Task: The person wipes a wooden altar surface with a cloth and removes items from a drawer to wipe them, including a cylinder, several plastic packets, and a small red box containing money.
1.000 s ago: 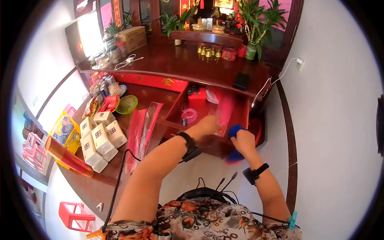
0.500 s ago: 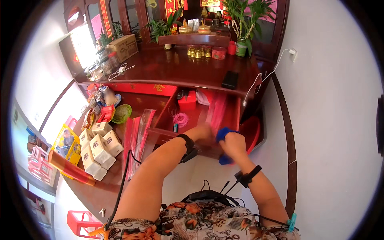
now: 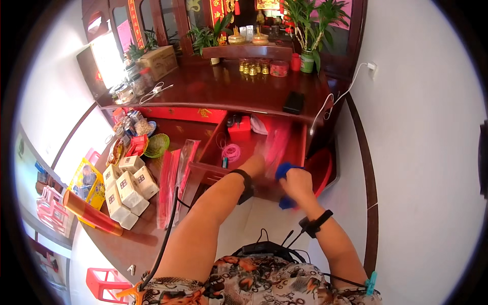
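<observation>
An open red-lined drawer (image 3: 208, 160) holds a red box (image 3: 239, 130), a coil of pink cord (image 3: 231, 152) and long pink plastic packets (image 3: 276, 142). My left hand (image 3: 252, 166) reaches over the drawer's front beside those packets; its fingers are smeared by motion. My right hand (image 3: 299, 183) is closed on a blue cloth (image 3: 285, 170) at the drawer's front right corner. Left of the drawer, long red-and-pink packets (image 3: 171, 183) lie on the dark desk (image 3: 104, 244).
White tissue packs (image 3: 129, 193), a red-orange roll (image 3: 92, 213), a green basket (image 3: 156, 146) and a yellow crate (image 3: 85, 180) are at the left. The upper shelf (image 3: 213, 86) bears plants, gold cups and a carton. A red stool (image 3: 104, 282) stands lower left; a white wall (image 3: 417, 152) is at right.
The view has shifted slightly since a second ago. My left hand remains blurred at the drawer; my right hand still grips the blue cloth, a little further left in the picture.
</observation>
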A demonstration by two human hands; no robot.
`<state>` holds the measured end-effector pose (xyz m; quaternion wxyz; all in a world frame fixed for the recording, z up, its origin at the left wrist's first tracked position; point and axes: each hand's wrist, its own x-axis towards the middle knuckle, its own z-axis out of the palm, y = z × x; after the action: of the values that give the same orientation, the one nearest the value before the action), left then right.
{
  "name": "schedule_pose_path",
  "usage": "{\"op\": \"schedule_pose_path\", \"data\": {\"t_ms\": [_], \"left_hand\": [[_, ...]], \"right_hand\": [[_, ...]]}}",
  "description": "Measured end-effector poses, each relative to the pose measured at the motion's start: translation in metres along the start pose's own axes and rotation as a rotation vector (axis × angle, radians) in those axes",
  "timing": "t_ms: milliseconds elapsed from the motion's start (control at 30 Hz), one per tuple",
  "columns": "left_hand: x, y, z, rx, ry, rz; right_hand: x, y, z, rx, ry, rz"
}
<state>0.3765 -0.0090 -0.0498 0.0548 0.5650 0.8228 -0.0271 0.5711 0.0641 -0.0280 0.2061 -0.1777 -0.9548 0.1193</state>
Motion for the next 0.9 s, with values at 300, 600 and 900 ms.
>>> {"op": "schedule_pose_path", "data": {"t_ms": [300, 600, 900], "left_hand": [[0.006, -0.028, 0.010, -0.354, 0.521, -0.433], [-0.133, -0.061, -0.041, -1.859, 0.173, -0.240], [-0.257, -0.022, 0.001, -2.049, 0.618, -0.228]], "right_hand": [[0.005, 0.001, 0.005, 0.009, 0.032, -0.008], [-0.002, -0.010, -0.019, 0.016, 0.037, 0.017], [0.009, -0.100, 0.001, 1.564, -0.075, 0.224]]}}
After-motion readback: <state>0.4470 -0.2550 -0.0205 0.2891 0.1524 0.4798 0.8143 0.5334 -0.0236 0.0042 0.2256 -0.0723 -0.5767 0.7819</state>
